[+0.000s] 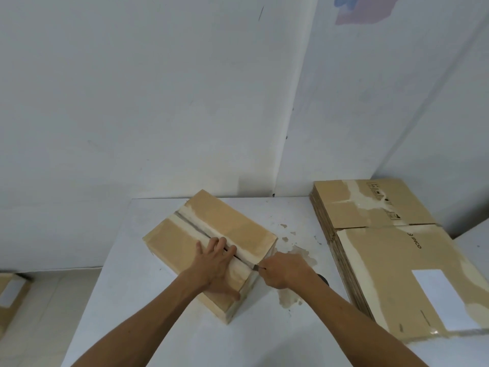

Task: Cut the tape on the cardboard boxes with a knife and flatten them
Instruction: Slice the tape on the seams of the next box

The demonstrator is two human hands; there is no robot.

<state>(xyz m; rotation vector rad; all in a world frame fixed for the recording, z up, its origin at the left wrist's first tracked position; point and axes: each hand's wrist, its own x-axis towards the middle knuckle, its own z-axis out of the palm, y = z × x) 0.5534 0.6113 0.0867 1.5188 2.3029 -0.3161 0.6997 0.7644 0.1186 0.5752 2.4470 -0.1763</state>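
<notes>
Fingers (222, 245) of the left hand (215, 266) press flat on the box (209, 250); the right hand (284, 270) grips the knife (256, 267), pointing along its seam.

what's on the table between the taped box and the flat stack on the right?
Head view: the right hand gripping the knife, and patches of torn tape residue on the table. Otherwise bare between box and stack.

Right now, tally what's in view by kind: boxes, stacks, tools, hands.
Assembled cardboard box on the white table: 1
Stack of flattened boxes on the table: 1
Partly visible box on the floor at left: 1
Knife, gripped by the right hand: 1
Hands, with the left hand pressing flat on the box: 2
Total: 6
</notes>
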